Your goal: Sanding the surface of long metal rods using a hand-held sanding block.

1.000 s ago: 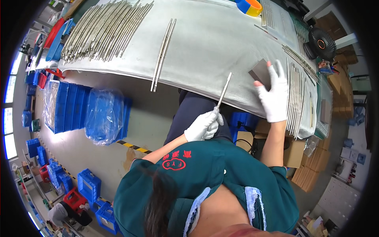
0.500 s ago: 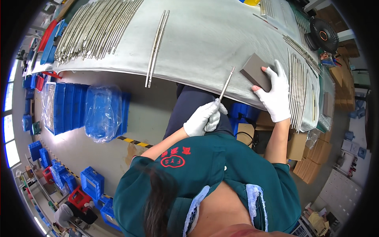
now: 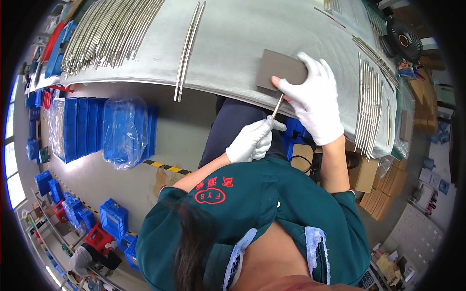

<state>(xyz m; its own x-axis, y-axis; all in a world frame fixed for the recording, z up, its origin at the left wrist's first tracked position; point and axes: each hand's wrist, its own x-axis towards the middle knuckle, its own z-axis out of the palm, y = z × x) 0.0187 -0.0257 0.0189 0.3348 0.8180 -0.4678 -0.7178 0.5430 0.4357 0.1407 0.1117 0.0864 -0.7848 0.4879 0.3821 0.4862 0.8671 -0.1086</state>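
Note:
White gloves cover both hands. My left hand [image 3: 253, 139] is closed round the lower end of a thin metal rod [image 3: 278, 106], which slants up past the table's front edge. A flat grey-brown block, like a sanding sponge [image 3: 276, 68], is gripped by my right hand [image 3: 315, 99], its bare thumb tip on the near side. The block lies over the rod's upper end and hides it. Two long metal rods [image 3: 187, 53] lie side by side on the table to the left, their near ends jutting past the edge.
The table [image 3: 233, 39] has a grey-white cover. Many metal rods [image 3: 111, 34] lie in rows at its far left, and another row [image 3: 369, 106] at the right. A black fan [image 3: 404, 40] stands far right. Blue crates [image 3: 82, 126] are stacked on the floor, left.
My right hand has moved left with the block, from beside the rod to over its upper end. My left hand keeps hold of the rod in nearly the same place.

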